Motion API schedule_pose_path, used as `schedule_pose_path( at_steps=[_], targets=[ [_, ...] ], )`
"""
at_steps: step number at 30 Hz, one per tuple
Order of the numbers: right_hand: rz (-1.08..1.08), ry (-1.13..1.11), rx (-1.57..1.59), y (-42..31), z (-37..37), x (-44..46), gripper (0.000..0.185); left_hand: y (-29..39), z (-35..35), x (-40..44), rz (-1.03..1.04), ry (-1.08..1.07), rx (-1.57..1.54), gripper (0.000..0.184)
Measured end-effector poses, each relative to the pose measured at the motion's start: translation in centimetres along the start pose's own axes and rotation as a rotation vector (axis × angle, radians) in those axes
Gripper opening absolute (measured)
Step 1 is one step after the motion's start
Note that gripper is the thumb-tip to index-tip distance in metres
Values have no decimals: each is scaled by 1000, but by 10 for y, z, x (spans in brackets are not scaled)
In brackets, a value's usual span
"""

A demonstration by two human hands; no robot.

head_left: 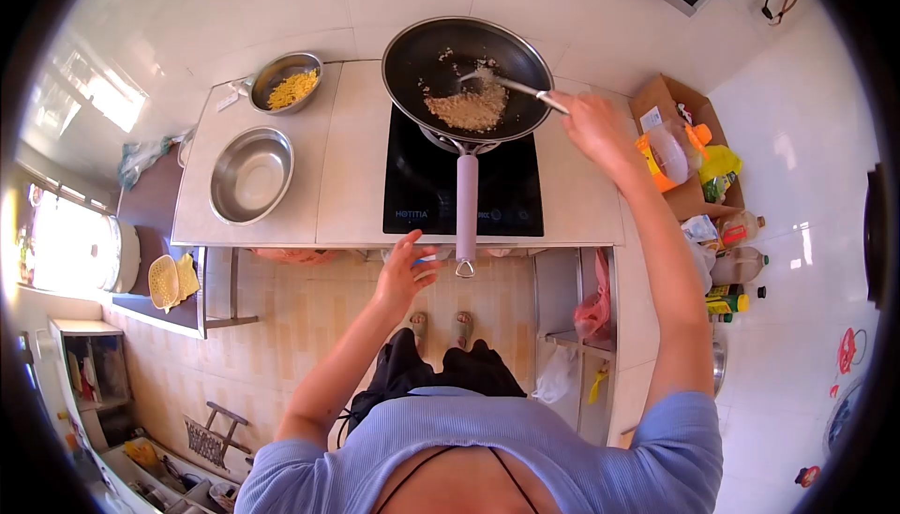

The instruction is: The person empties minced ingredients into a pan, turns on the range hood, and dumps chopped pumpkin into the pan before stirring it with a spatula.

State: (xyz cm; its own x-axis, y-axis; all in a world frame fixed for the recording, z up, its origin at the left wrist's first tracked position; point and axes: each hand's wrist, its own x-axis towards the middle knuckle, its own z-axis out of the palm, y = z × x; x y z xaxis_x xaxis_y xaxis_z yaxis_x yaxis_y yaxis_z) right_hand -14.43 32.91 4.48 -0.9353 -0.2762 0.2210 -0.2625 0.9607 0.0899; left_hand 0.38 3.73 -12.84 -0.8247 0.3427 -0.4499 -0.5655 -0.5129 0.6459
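Has a dark pan [422,57] of crumbly food [473,111] just left of the right hand [592,127], a steel basin [251,177] and a smaller bowl [268,70] of yellow bits [293,89] farther left. Closes that grip round the cooking utensil [523,89], pointing its long axis leftward and slightly away, into the pan. Spreads the left hand [405,275], lower left, near the pan handle [467,200]

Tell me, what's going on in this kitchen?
The person's right hand holds a utensil in a dark pan of crumbly brownish food, over a black cooktop. The left hand is open beside the pan's handle, not gripping it. On the counter to the left are a bowl of yellow bits and another metal bowl.
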Motion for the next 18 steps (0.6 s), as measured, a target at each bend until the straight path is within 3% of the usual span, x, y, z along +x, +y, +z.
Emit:
schedule_pose_path(
  at_steps=[4,7,10,13,18],
  targets=[
    [4,130,-184,-2,21,34,34,-4,-1,4,-50,-50,24,48],
    [-5,108,-222,-17,43,28,34,-10,-26,2,-44,-9,55,43],
    [86,-82,-138,-31,33,-15,37,-17,-71,-15,-26,106,32,44],
    [28,-53,45,-30,-7,-28,36,-24,-102,-29,-66,247,-24,42],
    [163,52,116,-45,40,53,33,-5,-85,-16,-15,112,-28,38]
  ],
)
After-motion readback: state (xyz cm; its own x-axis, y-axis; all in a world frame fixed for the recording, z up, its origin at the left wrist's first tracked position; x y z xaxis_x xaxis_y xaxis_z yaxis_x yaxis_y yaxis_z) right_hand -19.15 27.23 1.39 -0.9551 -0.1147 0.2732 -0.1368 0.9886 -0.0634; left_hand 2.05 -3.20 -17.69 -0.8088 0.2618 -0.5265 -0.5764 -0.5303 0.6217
